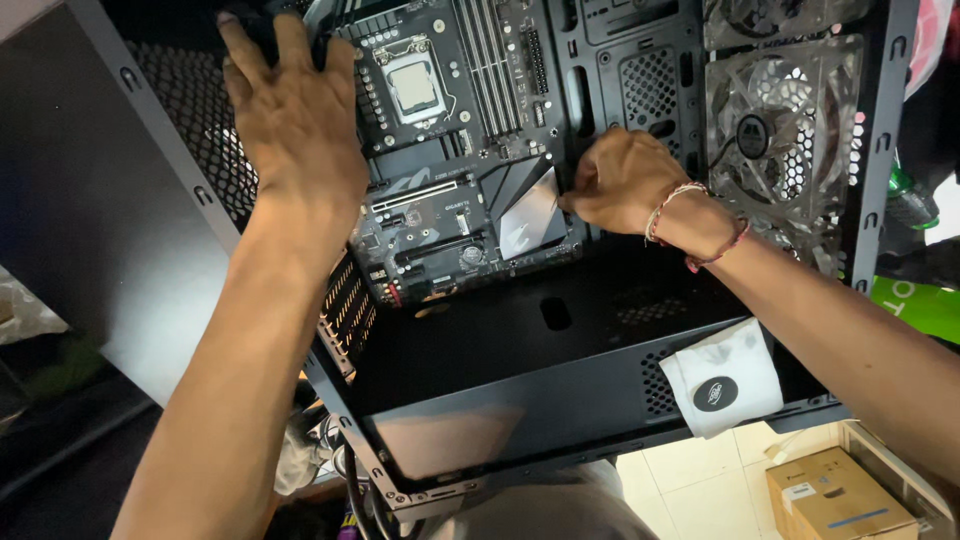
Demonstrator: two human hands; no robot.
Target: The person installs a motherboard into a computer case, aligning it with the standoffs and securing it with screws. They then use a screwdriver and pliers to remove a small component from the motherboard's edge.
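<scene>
From the head camera, an open black computer case (560, 390) lies tilted below, its inside facing up. A motherboard (450, 150) sits in the case, toward its upper left, with the silver processor (414, 85) in its socket and memory slots (490, 65) just right of it.

The left hand (295, 115) lies flat, back up, its grip spread wide, fingers reaching over the motherboard's left edge and the case's perforated rear wall (190, 140). The fingertips rest near the top left corner; what they touch there is too dark to tell.

The right hand (625, 180) is at the motherboard's right edge, beside the angled grey heatsink cover (530, 215). Its grip is pressed together, thumb against curled fingers, the tips touching the board's edge; whether something small is pinched between them cannot be told. Thread bracelets (690, 220) circle that wrist.

Right of that hand, two clear fans (785, 130) are fixed at the case's front. A white cloth bag (725, 375) with a round black mark lies on the case's lower rim. Beneath, on the tiled floor (690, 490), stands a cardboard box (835, 495).
</scene>
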